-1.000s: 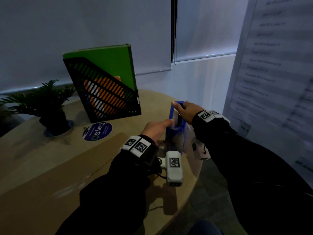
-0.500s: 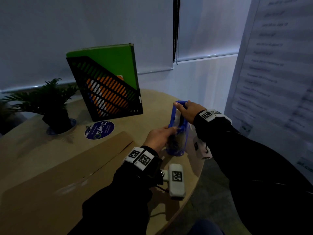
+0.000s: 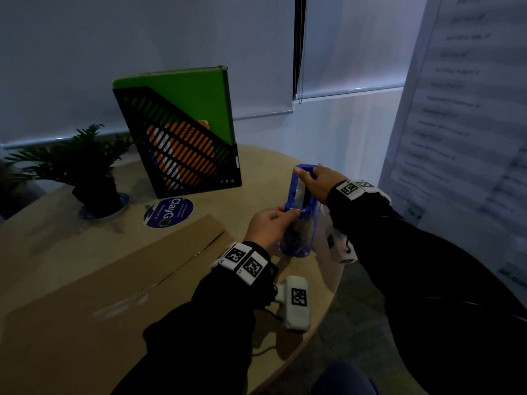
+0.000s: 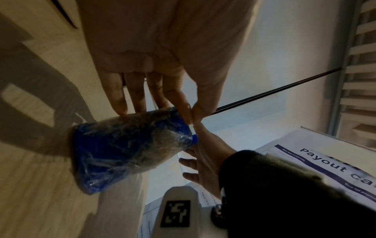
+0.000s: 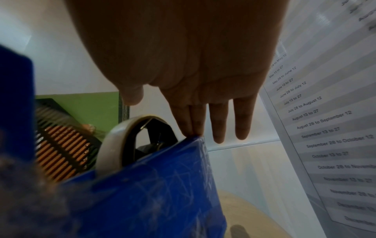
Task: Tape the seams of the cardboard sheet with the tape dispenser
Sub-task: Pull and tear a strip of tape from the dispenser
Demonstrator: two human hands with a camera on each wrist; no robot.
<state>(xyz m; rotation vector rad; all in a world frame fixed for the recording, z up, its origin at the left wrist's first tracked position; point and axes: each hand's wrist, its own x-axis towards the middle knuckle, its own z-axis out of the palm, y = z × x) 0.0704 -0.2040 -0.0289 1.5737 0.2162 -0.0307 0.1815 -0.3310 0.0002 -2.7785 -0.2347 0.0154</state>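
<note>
The blue tape dispenser (image 3: 296, 195) stands upright near the table's right edge, its handle wrapped in crinkled plastic (image 4: 122, 153). My left hand (image 3: 281, 215) grips its lower part, with thumb and forefinger pinched together at the handle's end (image 4: 191, 119). My right hand (image 3: 310, 175) holds the top of the frame, thumb in front and fingertips (image 5: 193, 132) on the blue side plate (image 5: 152, 193). The pale tape roll (image 5: 109, 145) sits inside the frame. The brown cardboard sheet (image 3: 99, 295) lies flat at the left, its seam (image 3: 182, 266) running diagonally.
On the round wooden table (image 3: 271, 166) a black mesh file holder (image 3: 182, 155) with green folders stands at the back. A potted plant (image 3: 82, 166) is at the far left and a round blue sticker (image 3: 168, 212) lies before it. A printed poster (image 3: 462, 124) hangs at the right.
My left hand has slid down from the dispenser's middle to its lower part. My right hand has stayed on the top of the frame.
</note>
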